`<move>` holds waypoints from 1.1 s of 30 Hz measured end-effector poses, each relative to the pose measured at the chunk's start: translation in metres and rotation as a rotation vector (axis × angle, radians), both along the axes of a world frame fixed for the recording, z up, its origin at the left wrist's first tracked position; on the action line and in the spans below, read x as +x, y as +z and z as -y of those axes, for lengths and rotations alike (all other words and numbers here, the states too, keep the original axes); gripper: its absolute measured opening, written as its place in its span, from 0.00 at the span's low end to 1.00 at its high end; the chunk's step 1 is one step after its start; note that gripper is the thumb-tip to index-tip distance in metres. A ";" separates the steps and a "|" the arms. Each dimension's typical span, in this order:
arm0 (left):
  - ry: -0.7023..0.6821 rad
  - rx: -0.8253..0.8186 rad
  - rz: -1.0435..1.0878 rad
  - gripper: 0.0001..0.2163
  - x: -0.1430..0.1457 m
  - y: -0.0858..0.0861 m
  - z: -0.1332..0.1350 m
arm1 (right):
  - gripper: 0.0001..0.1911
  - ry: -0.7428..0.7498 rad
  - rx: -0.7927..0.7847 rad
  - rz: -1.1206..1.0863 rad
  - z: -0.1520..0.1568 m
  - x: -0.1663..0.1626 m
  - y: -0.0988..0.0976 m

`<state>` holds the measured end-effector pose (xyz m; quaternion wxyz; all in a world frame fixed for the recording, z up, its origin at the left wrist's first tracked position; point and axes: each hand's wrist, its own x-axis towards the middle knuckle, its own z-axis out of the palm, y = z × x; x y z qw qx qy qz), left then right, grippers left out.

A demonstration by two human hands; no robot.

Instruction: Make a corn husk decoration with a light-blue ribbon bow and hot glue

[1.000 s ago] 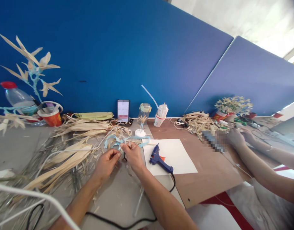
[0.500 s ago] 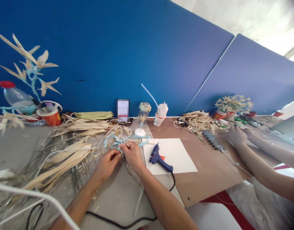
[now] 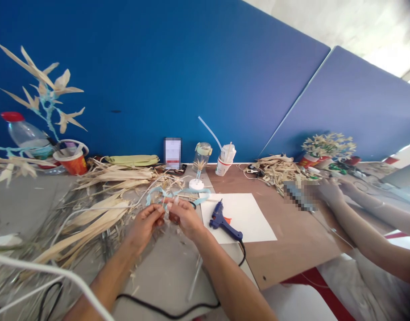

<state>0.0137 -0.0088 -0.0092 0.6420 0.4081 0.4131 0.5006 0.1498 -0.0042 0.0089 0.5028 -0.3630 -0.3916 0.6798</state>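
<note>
Close together above the desk, both my hands have their fingers pinched. My left hand (image 3: 145, 226) is closed at the end of a light-blue strip (image 3: 154, 195), which curls over the desk just behind the fingers. My right hand (image 3: 187, 217) is also closed, its fingertips almost touching the left ones; what it pinches is too small to make out. A dark loop (image 3: 192, 204) shows behind my right hand, its kind unclear. A small dried-husk flower on a blue stem (image 3: 200, 166) stands in a white round base (image 3: 196, 184) beyond the hands.
A blue glue gun (image 3: 223, 220) lies on white paper (image 3: 254, 218), its black cord (image 3: 178, 315) crossing the front. Corn husks (image 3: 91, 223) spread at left. A phone (image 3: 172, 154), bottle (image 3: 202, 152) and cup (image 3: 222, 166) stand behind. At right are a co-worker's arms (image 3: 365, 223).
My hands have drawn closer together and turned, fingertips now nearly meeting. The dark loop now shows behind my right hand. The whole view has shifted slightly.
</note>
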 end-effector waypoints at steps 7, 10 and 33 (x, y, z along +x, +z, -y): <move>-0.068 0.012 -0.127 0.13 0.002 -0.001 0.003 | 0.15 -0.004 0.077 0.104 -0.004 -0.001 -0.007; -0.073 0.049 -0.221 0.14 0.002 -0.003 0.001 | 0.16 -0.072 0.092 0.168 -0.006 -0.001 -0.009; 0.171 0.187 -0.455 0.14 -0.004 -0.002 -0.002 | 0.19 -0.200 0.046 0.225 -0.004 -0.009 -0.015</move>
